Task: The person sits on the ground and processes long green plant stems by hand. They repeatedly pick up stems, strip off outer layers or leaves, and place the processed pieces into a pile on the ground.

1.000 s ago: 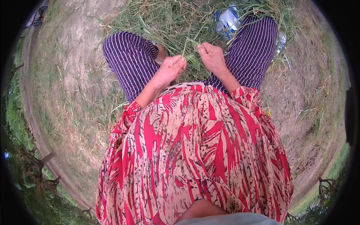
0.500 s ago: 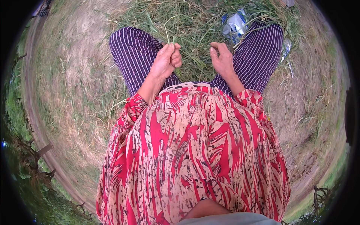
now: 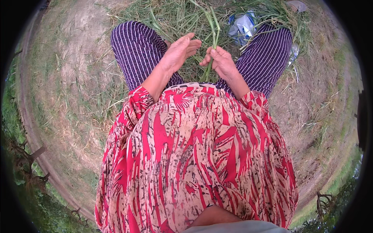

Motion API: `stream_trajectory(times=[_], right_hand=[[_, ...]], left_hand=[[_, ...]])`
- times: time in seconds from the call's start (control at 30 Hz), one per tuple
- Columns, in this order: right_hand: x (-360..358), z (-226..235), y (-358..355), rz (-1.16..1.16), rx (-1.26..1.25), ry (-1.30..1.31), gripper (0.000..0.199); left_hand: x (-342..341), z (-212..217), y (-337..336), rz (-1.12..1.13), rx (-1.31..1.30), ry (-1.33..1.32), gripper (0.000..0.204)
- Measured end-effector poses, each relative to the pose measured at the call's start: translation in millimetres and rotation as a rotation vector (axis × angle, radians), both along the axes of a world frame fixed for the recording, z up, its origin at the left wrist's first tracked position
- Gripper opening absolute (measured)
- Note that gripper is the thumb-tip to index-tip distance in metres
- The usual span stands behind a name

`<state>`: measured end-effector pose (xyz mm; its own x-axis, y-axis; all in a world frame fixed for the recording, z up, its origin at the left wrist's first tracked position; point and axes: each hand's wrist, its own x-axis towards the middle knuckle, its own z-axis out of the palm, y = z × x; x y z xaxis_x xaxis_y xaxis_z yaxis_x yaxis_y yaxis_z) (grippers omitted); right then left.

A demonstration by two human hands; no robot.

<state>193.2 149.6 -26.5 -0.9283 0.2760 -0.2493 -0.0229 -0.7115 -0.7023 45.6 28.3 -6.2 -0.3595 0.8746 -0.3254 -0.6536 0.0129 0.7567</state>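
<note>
Holding green stalks (image 3: 213, 35) upright, right hand (image 3: 221, 62) is clamped on their lower part, at 12 o'clock above the lap. Left hand (image 3: 179, 52) is open, fingers apart, just beside at 9 o'clock. Judged step: sorting stalks; next calls for a left-hand pinch.

Counts, head view:
- hands: 2. left hand (image 3: 179, 52), right hand (image 3: 222, 63).
- green stems (image 3: 213, 29): 1 small bunch, pinched in the right hand; roughly 2–3 stalks, can't separate them cleanly.
- striped trouser legs: 2, one per side (image 3: 136, 50), (image 3: 268, 54).
- patterned red top (image 3: 194, 155): 1.
- crumpled plastic bag (image 3: 241, 26): 1, white and blue, lying on the grass.
- cut grass pile (image 3: 171, 17): 1 heap; blades uncountable.
- grey object at top edge (image 3: 297, 5): 1, too cropped to identify.
</note>
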Motion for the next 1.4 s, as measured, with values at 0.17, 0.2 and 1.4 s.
stream_trajectory(times=[0.17,0.2,1.4], right_hand=[[-5.1,13.9,34.6,-0.205,-0.126,0.179,0.015],[-8.6,10.0,41.5,-0.196,-0.140,0.198,0.018],[0.1,-17.3,-6.4,0.348,0.206,-0.265,0.020]], left_hand=[[17.8,-24.1,-0.8,-0.826,0.003,0.581,0.044],[27.3,-26.0,-2.1,-0.748,-0.004,0.565,0.032],[-16.8,-19.8,6.4,0.102,0.239,-0.279,0.025]])
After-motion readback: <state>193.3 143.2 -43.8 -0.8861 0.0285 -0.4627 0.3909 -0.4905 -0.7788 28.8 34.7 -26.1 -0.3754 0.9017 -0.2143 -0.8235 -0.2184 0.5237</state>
